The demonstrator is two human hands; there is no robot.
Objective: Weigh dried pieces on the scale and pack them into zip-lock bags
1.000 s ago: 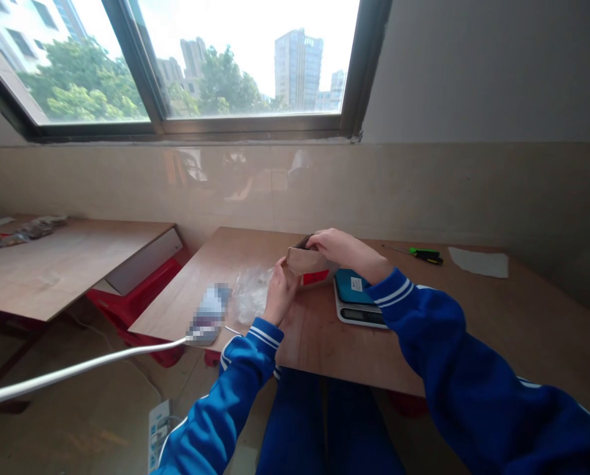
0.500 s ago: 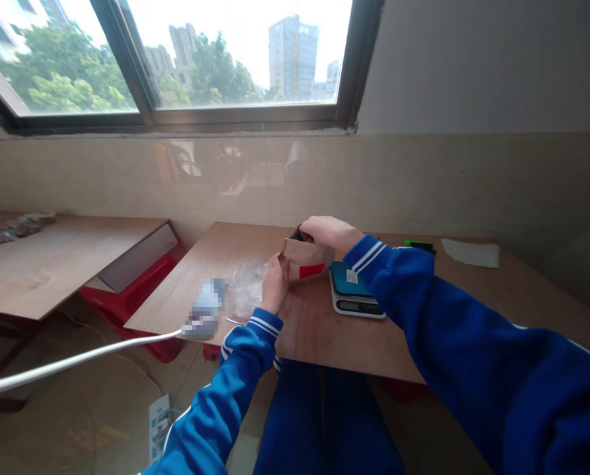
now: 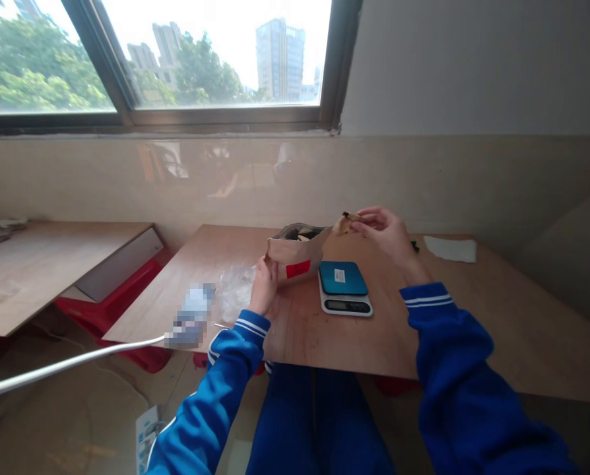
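Observation:
My left hand (image 3: 264,285) grips the left side of a brown paper bag (image 3: 288,251) with a red label, holding it tilted over the table. The bag's mouth gapes, and pale and dark dried pieces show inside. To the right of the bag, my right hand (image 3: 381,227) pinches a thin, pale tan dried piece (image 3: 345,224) with a dark edge; its exact kind cannot be told. Below that hand stands a kitchen scale (image 3: 344,280) with a teal platform and a white base, nothing lying on the platform.
Clear plastic bags (image 3: 235,293) lie left of the paper bag on the wooden table (image 3: 295,336). A blurred-out object (image 3: 191,316) with a white cable is at the left edge. A white sheet (image 3: 450,249) lies at the back right. Red stools (image 3: 107,310) stand below.
My right hand has come out of the paper bag and moved right, a dried piece now between its fingers. My left hand still holds the bag. The camera view has shifted slightly right.

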